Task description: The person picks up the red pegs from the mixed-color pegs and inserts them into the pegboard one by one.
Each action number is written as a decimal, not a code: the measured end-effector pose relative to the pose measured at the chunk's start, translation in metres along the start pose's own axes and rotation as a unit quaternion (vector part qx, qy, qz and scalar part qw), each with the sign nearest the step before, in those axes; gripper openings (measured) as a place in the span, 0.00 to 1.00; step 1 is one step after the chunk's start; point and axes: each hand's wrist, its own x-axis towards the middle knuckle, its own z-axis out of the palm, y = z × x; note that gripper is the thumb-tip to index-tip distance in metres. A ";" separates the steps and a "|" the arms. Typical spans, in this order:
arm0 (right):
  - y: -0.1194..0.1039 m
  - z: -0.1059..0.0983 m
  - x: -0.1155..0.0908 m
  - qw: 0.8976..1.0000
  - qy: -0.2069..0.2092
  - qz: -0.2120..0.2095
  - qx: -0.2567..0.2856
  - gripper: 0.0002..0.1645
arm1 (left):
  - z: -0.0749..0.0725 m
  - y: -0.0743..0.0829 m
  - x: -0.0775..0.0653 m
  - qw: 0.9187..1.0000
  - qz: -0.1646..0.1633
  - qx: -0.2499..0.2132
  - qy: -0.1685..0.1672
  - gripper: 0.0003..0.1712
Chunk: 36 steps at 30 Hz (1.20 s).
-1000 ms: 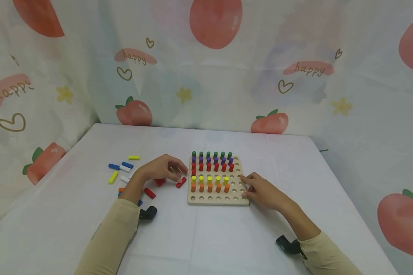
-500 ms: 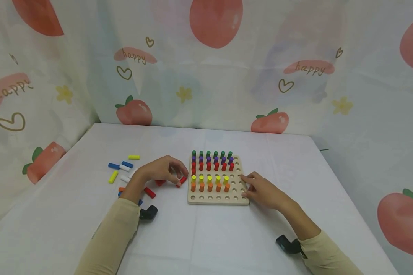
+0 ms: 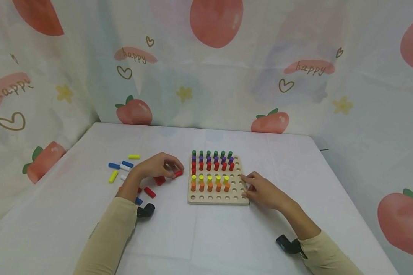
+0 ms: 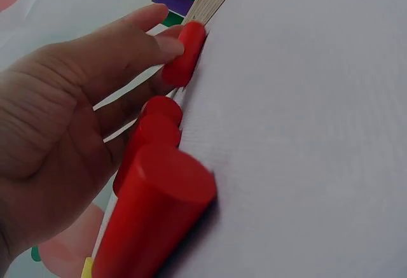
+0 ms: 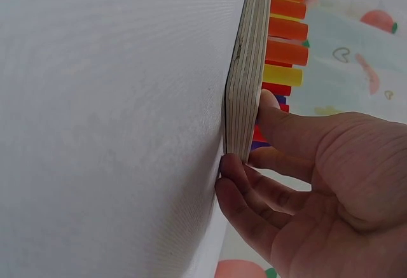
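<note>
The square pale-wood pegboard (image 3: 214, 198) lies at the frame's centre on the white surface (image 3: 213, 236). It looks over half filled: cylindrical green pegs (image 3: 215, 153), purple pegs (image 3: 216, 160) and red pegs (image 3: 216, 167) stand in the back rows, yellow pegs (image 3: 209, 178) and orange pegs (image 3: 210, 187) nearer; the front row is bare. The left hand's (image 3: 158, 165) grip pinches a red cylinder (image 3: 178, 174) beside the board; the right hand's (image 3: 264, 191) grip holds its right edge. Empty holes and loose pegs (image 3: 150, 192), centre left, apparently remain.

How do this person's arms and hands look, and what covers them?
The left beige fabric sleeve carries a small, unreadable marking; the right beige sleeve looks plain. A black bent piece protrudes beside each. Left hand and right hand are ungloved.
</note>
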 end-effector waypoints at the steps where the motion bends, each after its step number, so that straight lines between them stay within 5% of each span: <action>1: 0.000 0.000 0.000 1.000 0.000 0.002 0.001 0.38 | -0.001 -0.001 0.000 1.000 0.001 0.001 0.005 0.18; 20: -0.001 0.000 0.001 1.000 0.000 0.017 0.006 0.38 | 0.008 -0.001 0.009 0.994 -0.035 0.084 0.058 0.16; 36: 0.000 0.001 0.001 1.000 0.001 0.019 0.001 0.38 | 0.003 0.000 0.004 0.995 -0.044 0.068 0.064 0.09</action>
